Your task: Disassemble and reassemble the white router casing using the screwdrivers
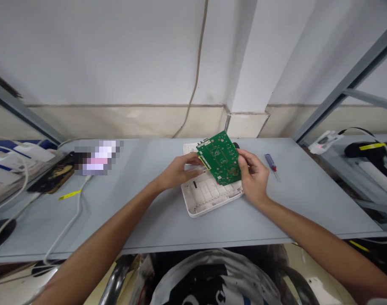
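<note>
A green circuit board [219,159] is held tilted above a white plastic casing half [209,203]. My right hand [255,176] grips the board's right edge, thumb in front and fingers behind. At the board's left edge is my left hand [177,171], its thumb and fingers apart; whether its fingertips touch the board I cannot tell. The casing lies on the table with its ribbed inside facing up, and the board and hands hide its far part. To the right of my right hand lies a small screwdriver [271,163] with a translucent handle.
The grey table [142,228] meets a wall at the back. On its left are a phone with a blurred screen [101,159], a dark phone [51,178], white cables [75,218] and white chargers [36,151]. Metal frame posts [323,97] flank the table.
</note>
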Available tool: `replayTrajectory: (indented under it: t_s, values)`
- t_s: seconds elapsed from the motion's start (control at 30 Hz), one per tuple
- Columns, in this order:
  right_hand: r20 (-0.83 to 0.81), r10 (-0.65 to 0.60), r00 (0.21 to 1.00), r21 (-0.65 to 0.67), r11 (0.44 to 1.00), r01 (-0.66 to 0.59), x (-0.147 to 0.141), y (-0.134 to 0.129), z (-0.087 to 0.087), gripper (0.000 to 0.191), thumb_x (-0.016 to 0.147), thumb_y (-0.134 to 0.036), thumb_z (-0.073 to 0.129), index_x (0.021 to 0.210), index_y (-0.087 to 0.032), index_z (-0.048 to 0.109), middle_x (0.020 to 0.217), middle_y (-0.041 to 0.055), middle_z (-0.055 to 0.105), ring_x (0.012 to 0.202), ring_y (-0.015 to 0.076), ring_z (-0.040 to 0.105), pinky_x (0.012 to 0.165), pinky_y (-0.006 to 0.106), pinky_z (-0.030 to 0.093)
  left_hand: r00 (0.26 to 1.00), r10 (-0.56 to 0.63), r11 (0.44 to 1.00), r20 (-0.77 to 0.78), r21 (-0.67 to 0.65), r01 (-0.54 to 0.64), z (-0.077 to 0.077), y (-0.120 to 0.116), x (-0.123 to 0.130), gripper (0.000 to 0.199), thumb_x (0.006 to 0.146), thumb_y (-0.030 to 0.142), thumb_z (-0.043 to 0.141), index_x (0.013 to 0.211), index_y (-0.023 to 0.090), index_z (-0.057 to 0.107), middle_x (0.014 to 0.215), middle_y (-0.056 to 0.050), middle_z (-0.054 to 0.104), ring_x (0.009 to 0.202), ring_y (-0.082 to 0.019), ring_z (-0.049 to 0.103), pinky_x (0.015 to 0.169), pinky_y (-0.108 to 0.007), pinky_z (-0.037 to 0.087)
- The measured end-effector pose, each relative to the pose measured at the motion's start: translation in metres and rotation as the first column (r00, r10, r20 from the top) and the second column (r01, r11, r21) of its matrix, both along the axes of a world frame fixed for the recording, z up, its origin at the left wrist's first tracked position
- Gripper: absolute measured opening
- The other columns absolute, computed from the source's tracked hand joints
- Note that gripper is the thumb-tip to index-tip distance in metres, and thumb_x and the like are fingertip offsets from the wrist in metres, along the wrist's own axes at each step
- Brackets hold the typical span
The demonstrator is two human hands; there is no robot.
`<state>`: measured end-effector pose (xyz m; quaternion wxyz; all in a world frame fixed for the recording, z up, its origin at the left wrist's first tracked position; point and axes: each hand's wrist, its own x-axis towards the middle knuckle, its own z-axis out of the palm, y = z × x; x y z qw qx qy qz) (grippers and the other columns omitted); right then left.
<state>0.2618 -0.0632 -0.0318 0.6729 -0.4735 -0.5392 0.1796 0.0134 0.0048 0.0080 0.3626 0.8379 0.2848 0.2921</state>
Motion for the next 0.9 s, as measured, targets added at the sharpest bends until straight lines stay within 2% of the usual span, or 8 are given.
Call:
replayTrajectory:
  t_s: [0.1,0.17,0.27,0.4,0.6,0.73,0.9]
  values:
    - [-0.093,0.045,0.995,-0.105,0.993,-0.055,0.002,0.005,-0.002,0.039,0.096,-0.052,0.068,0.118,-0.022,0.077,0.115,0.0102,0.080,0.104,0.0258,0.076,0.092,0.041,0.061,0.990,0.095,0.981,-0.104,0.178,-0.075,-0.005,0.003,-0.004,0.033,0.092,0.036,0.070,0.122,0.022,0.068,0.129,-0.009,0.073,0.121,-0.026,0.067,0.108,-0.046,0.053]
    - [-0.164,0.060,0.985,-0.160,0.983,-0.086,0.005,0.009,-0.005,0.044,0.092,-0.054,0.072,0.119,-0.020,0.076,0.111,0.0110,0.081,0.099,0.0261,0.076,0.089,0.041,0.061,0.986,0.087,0.968,-0.145,0.247,-0.050,-0.007,0.006,-0.006,0.033,0.094,0.033,0.067,0.125,0.023,0.067,0.131,-0.009,0.072,0.124,-0.026,0.065,0.110,-0.046,0.051]
    - [-0.284,0.068,0.956,-0.223,0.965,-0.135,0.008,0.014,-0.010,0.048,0.087,-0.054,0.075,0.120,-0.019,0.075,0.107,0.0113,0.081,0.094,0.0260,0.076,0.085,0.042,0.061,0.980,0.055,0.954,-0.193,0.300,0.005,-0.010,0.009,-0.008,0.033,0.097,0.035,0.063,0.127,0.022,0.069,0.132,-0.009,0.072,0.127,-0.026,0.064,0.113,-0.047,0.049]
    - [-0.413,0.048,0.909,-0.271,0.947,-0.173,0.010,0.015,-0.014,0.047,0.085,-0.052,0.077,0.119,-0.019,0.076,0.115,0.0110,0.080,0.096,0.0264,0.076,0.085,0.043,0.062,0.954,0.086,0.945,-0.287,0.328,0.014,-0.010,0.009,-0.010,0.037,0.098,0.038,0.060,0.131,0.024,0.068,0.132,-0.008,0.073,0.123,-0.028,0.064,0.109,-0.048,0.051]
    - [-0.419,0.186,0.889,-0.271,0.909,-0.318,0.015,0.012,-0.017,0.045,0.091,-0.051,0.073,0.125,-0.022,0.076,0.116,0.0087,0.080,0.102,0.0287,0.077,0.086,0.050,0.066,0.901,0.168,0.890,-0.399,0.455,0.035,-0.011,0.009,-0.012,0.032,0.101,0.038,0.060,0.124,0.021,0.072,0.114,-0.011,0.076,0.121,-0.032,0.061,0.103,-0.051,0.051]
    - [-0.436,0.234,0.869,-0.274,0.885,-0.376,0.014,0.007,-0.018,0.040,0.091,-0.049,0.074,0.122,-0.023,0.076,0.114,0.0077,0.080,0.100,0.0289,0.078,0.086,0.052,0.067,0.905,0.152,0.884,-0.396,0.464,0.055,-0.016,0.014,-0.014,0.030,0.103,0.035,0.060,0.124,0.020,0.075,0.115,-0.011,0.075,0.123,-0.032,0.060,0.105,-0.050,0.048]
    - [-0.504,0.154,0.850,-0.304,0.889,-0.342,0.005,0.005,-0.014,0.036,0.084,-0.041,0.079,0.115,-0.023,0.077,0.110,0.0054,0.081,0.107,0.0275,0.076,0.092,0.050,0.065,0.931,0.137,0.911,-0.337,0.413,0.015,-0.020,0.024,-0.018,0.029,0.099,0.035,0.068,0.123,0.024,0.079,0.116,-0.012,0.069,0.115,-0.026,0.064,0.102,-0.043,0.051]
